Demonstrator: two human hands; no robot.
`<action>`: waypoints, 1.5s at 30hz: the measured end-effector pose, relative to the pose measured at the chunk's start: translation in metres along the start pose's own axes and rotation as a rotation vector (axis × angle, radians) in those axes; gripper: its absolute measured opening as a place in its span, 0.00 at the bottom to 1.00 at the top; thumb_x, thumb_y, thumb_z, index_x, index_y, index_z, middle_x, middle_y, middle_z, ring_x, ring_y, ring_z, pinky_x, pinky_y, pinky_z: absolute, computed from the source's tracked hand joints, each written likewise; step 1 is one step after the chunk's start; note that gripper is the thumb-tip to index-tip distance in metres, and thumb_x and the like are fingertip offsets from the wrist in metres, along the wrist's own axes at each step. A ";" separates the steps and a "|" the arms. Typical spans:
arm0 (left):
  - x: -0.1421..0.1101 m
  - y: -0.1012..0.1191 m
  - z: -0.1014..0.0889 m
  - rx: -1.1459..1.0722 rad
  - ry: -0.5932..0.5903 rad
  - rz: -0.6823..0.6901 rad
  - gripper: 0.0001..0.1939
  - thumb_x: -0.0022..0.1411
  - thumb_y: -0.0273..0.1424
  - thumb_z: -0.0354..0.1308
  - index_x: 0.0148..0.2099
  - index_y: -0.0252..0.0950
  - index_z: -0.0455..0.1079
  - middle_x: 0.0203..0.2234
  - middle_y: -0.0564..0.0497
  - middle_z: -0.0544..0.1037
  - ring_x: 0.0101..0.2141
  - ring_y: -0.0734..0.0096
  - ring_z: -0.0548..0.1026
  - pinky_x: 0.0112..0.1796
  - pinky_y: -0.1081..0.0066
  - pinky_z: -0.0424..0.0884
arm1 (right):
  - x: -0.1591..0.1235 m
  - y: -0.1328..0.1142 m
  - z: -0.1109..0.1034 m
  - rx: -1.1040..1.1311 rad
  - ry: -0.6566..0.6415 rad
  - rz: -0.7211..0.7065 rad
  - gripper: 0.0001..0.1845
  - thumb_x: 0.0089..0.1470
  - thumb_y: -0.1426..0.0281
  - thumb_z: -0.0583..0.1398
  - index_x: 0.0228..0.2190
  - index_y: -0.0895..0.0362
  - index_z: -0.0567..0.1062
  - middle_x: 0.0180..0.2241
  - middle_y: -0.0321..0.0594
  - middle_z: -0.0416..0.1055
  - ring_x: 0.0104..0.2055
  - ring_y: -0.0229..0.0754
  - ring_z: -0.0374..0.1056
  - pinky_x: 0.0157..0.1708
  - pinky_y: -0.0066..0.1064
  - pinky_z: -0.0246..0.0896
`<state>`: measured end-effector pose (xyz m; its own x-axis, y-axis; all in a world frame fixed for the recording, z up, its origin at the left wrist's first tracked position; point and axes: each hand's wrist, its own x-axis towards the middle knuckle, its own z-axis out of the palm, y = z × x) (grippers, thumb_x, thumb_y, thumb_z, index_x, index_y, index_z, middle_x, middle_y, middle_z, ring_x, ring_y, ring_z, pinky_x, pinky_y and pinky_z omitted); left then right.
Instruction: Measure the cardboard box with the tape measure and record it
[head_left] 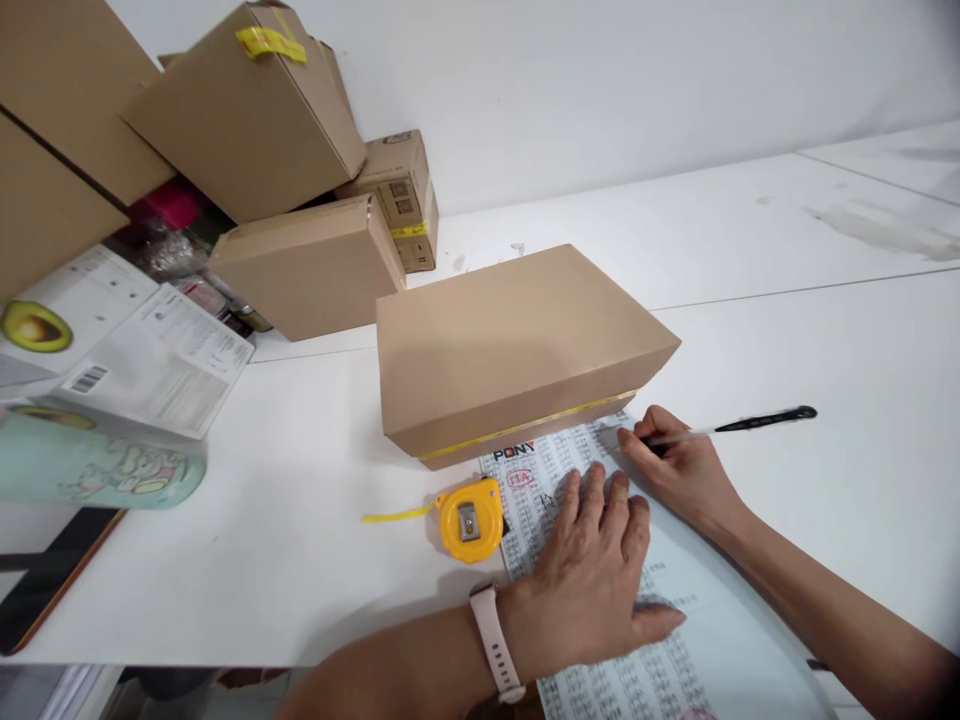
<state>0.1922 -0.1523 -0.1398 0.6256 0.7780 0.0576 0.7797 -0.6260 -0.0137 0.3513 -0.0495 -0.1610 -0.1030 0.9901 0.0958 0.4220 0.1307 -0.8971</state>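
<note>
Under my flat left hand lies a printed sheet headed "PONY", with rows of small text. My right hand pinches a black-and-white pen over the sheet's right edge; the fingers hide the tip. Just beyond both hands, a brown cardboard box with a yellow tape line along its lower side rests partly over the sheet's top. A yellow tape measure sits at the sheet's left edge, with its strap stretched leftward.
Several cardboard boxes are stacked at the back left. Nearer, there are white cartons with an avocado picture and a mint-green bottle on its side. A dark flat object lies at the table's left front edge. A white wall rises behind.
</note>
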 end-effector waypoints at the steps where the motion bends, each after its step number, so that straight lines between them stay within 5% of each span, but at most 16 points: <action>1: 0.000 0.000 0.000 -0.001 -0.002 -0.001 0.45 0.70 0.58 0.38 0.69 0.23 0.54 0.68 0.32 0.59 0.69 0.39 0.51 0.66 0.49 0.45 | 0.000 0.000 0.000 -0.002 -0.001 -0.004 0.18 0.54 0.60 0.63 0.21 0.52 0.62 0.18 0.29 0.57 0.20 0.34 0.51 0.19 0.28 0.47; 22: 0.000 -0.001 0.000 -0.059 -0.007 -0.004 0.44 0.70 0.57 0.40 0.69 0.23 0.53 0.68 0.31 0.58 0.69 0.39 0.52 0.66 0.49 0.45 | 0.000 -0.001 -0.004 -0.038 0.062 -0.007 0.18 0.55 0.60 0.62 0.21 0.52 0.62 0.19 0.30 0.58 0.21 0.36 0.53 0.20 0.29 0.50; 27: -0.001 0.001 0.004 -0.103 0.094 -0.012 0.43 0.68 0.57 0.45 0.68 0.22 0.55 0.67 0.30 0.60 0.68 0.40 0.54 0.66 0.50 0.49 | -0.005 0.005 -0.019 -0.193 0.258 -0.087 0.14 0.57 0.58 0.62 0.27 0.51 0.67 0.23 0.33 0.67 0.23 0.39 0.60 0.23 0.31 0.57; 31: -0.010 0.003 -0.003 -0.186 0.341 -0.009 0.25 0.69 0.43 0.54 0.56 0.26 0.66 0.56 0.34 0.72 0.62 0.46 0.64 0.62 0.54 0.60 | -0.015 0.016 -0.034 -0.470 0.136 -0.367 0.05 0.61 0.66 0.57 0.37 0.49 0.73 0.34 0.39 0.73 0.31 0.44 0.69 0.27 0.33 0.61; 34: -0.035 -0.003 -0.013 -0.273 0.581 -0.174 0.12 0.67 0.33 0.57 0.49 0.32 0.68 0.50 0.38 0.74 0.55 0.51 0.69 0.57 0.54 0.66 | -0.023 0.023 -0.036 -0.628 0.070 -0.504 0.14 0.60 0.74 0.52 0.40 0.48 0.74 0.35 0.42 0.72 0.36 0.48 0.70 0.22 0.32 0.59; 36: -0.057 -0.013 -0.016 -0.259 0.656 -0.368 0.14 0.65 0.30 0.59 0.52 0.35 0.66 0.52 0.39 0.72 0.55 0.49 0.68 0.56 0.50 0.67 | -0.025 0.025 -0.034 -0.694 0.062 -0.557 0.15 0.59 0.76 0.52 0.39 0.50 0.75 0.35 0.44 0.73 0.37 0.50 0.70 0.20 0.33 0.57; 40: -0.094 -0.035 -0.011 -0.330 0.502 -0.685 0.33 0.59 0.29 0.66 0.63 0.38 0.57 0.59 0.37 0.67 0.60 0.45 0.64 0.58 0.44 0.64 | -0.023 0.026 -0.029 -0.725 0.063 -0.640 0.20 0.57 0.79 0.51 0.44 0.53 0.76 0.37 0.47 0.75 0.39 0.51 0.70 0.20 0.34 0.59; 45: -0.096 -0.046 -0.010 -0.547 0.360 -0.806 0.40 0.51 0.28 0.70 0.64 0.37 0.58 0.55 0.37 0.71 0.57 0.44 0.67 0.58 0.45 0.62 | -0.031 0.009 -0.026 -0.621 0.288 -0.633 0.18 0.61 0.73 0.51 0.45 0.55 0.78 0.39 0.50 0.76 0.41 0.53 0.71 0.24 0.36 0.60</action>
<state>0.0960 -0.1987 -0.1344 -0.1912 0.9708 0.1450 0.7892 0.0642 0.6108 0.3819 -0.0773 -0.1610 -0.2862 0.6887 0.6662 0.7780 0.5728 -0.2579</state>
